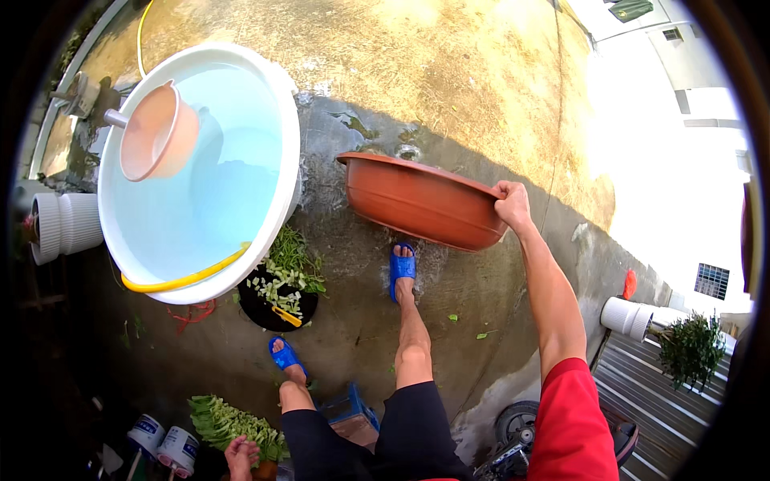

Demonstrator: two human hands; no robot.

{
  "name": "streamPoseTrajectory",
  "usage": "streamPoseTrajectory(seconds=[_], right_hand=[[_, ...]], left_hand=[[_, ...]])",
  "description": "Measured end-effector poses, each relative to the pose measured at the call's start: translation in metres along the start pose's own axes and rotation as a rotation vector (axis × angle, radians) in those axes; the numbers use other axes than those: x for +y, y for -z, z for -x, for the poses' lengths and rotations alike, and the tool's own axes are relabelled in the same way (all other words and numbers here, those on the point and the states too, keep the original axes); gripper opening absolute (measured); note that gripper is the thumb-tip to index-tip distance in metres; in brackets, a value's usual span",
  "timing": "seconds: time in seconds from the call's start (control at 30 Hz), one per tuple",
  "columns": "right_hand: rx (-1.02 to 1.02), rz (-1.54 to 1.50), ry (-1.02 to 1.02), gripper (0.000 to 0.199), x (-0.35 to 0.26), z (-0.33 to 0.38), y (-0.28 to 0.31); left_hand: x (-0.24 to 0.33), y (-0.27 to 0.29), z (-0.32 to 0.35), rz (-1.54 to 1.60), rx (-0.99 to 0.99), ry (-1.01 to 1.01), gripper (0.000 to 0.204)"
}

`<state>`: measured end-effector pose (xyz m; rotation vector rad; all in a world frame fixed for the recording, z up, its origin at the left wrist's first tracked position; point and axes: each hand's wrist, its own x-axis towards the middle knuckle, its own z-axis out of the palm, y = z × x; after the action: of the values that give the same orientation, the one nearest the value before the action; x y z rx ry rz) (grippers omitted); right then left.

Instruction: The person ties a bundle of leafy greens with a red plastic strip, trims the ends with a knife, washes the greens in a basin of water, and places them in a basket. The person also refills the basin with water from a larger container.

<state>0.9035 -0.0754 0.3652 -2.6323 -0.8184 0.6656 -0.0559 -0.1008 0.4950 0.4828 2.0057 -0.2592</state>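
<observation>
My right hand [513, 204] grips the rim of a reddish-brown plastic basin [425, 200], with the arm stretched out to the front right. The basin is tilted, its outer side toward me and its inside hidden. Low at the left, my left hand [241, 457] hangs with loosely bent fingers and nothing visible in it. Nearest to that hand lies a heap of leafy green vegetables [233, 425]. A big white tub [290, 144] of water stands at the left, with a pink dipper [164, 132] in it and a yellow hose [188, 280] across its near rim.
Beside the tub, chopped greens [281, 284] and a yellow-handled tool [286, 317] lie on a round black board [257, 309]. A small blue stool [349, 409] is between my legs. Two white buckets [164, 445] stand lower left; a wheel [517, 421] is lower right. The concrete floor [449, 280] is wet.
</observation>
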Motion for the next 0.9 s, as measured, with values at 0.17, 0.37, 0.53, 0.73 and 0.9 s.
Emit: streamPoseTrajectory(seconds=[0.17, 0.37, 0.53, 0.73, 0.9], right_hand=[[-0.050, 0.113, 0.036, 0.041, -0.013, -0.145, 0.066], [-0.520, 0.023, 0.273, 0.052, -0.084, -0.032, 0.023], [-0.749, 0.242, 0.413, 0.025, -0.116, 0.100, -0.038], [-0.678, 0.275, 0.537, 0.025, -0.131, 0.165, -0.075], [-0.830, 0.413, 0.542, 0.034, -0.166, 0.212, -0.042]], left_hand=[[0.103, -0.140, 0.106, 0.160, 0.026, -0.130, 0.033], [0.182, -0.310, 0.218, 0.242, -0.425, -0.276, 0.033], [0.234, -0.423, 0.229, 0.357, -0.557, -0.343, 0.040], [0.300, -0.461, 0.210, 0.662, -0.417, -0.139, 0.060], [0.281, -0.479, 0.159, 0.467, -0.232, -0.315, 0.051]])
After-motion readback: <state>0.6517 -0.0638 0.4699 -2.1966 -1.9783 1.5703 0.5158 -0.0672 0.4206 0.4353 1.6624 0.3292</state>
